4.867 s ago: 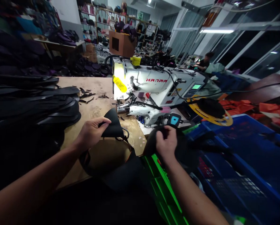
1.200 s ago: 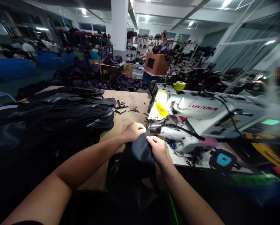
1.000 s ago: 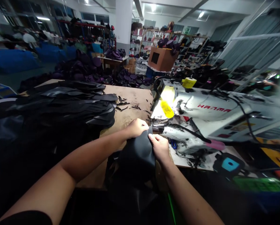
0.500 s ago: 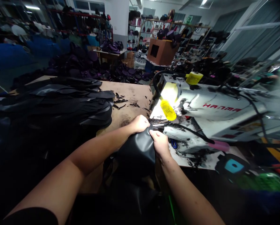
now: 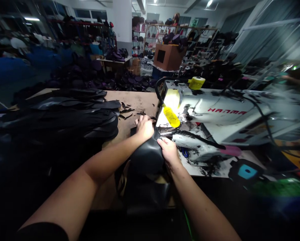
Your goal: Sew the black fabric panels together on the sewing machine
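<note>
A black, smooth leather-like piece (image 5: 148, 155) drapes over the table edge before me, its upper end at the sewing machine (image 5: 210, 106). My left hand (image 5: 145, 128) is closed on the far edge of the piece, just left of the lit needle area, with fingers bent over it. Lower down, my right hand (image 5: 169, 150) pinches the right edge, thumb on top and the other fingers hidden underneath. The needle and presser foot are hard to make out beneath the yellow-tagged lamp (image 5: 171, 116).
A stack of black cut pieces (image 5: 89, 113) covers the left of the table (image 5: 140, 100). Dark scraps (image 5: 126, 110) lie behind my left hand. A black-and-turquoise object (image 5: 247, 171) is right of the machine. Beyond stand a brown box (image 5: 171, 57) and loaded shelves.
My left hand has shifted slightly left and up, its fingers now reaching further over the piece's far edge. My right hand keeps its pinch. The whole view has swung a little right.
</note>
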A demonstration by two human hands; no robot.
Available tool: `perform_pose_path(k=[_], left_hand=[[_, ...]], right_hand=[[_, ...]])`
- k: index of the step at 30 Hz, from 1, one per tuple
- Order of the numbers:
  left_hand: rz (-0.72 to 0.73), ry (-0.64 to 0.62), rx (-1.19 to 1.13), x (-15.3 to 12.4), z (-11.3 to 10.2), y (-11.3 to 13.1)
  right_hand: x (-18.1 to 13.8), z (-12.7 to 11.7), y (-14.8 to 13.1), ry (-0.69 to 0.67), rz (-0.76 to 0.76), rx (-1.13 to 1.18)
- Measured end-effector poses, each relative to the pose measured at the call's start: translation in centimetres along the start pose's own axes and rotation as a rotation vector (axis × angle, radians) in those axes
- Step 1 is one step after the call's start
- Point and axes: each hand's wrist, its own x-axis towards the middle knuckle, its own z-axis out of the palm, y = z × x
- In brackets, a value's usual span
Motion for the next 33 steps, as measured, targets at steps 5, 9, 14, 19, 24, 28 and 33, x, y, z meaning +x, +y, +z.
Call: perform_pose_path(k=[5, 9, 14, 19, 24, 28, 33], left_hand=[[0.495, 0.029, 0.386, -11.5, 1.9, 1.0], [0.510, 0.060, 0.561, -15.5, 2.0, -0.3], [0.544, -0.178, 0.508, -14.7, -1.7, -0.7], [0.614, -0.409, 0.349, -12.7, -4.6, 1.0], [0.511, -0.494, 0.334, -8.9, -5.3, 2.6], [0.498, -0.453, 0.349, -6.5, -4.7, 2.4], [0.502, -0.372, 0.372, -4.5, -2.8, 1.8]], right_hand=[[-0.6, 0.2, 0.6, -0.009, 0.039, 0.183], [-2.4, -1.4, 2.1, -0.125, 0.031, 0.158], [-5.6, -4.9, 4.8, -0.375, 0.003, -0.262], [-7.6, -6.5, 3.9, -0.338, -0.020, -0.429], [-6.6, -5.8, 0.4, -0.307, 0.013, -0.293], [-4.3, -4.6, -1.0, -0.285, 0.013, -0.261], [-1.0, -3.1, -0.9, -0.227, -0.030, -0.292]])
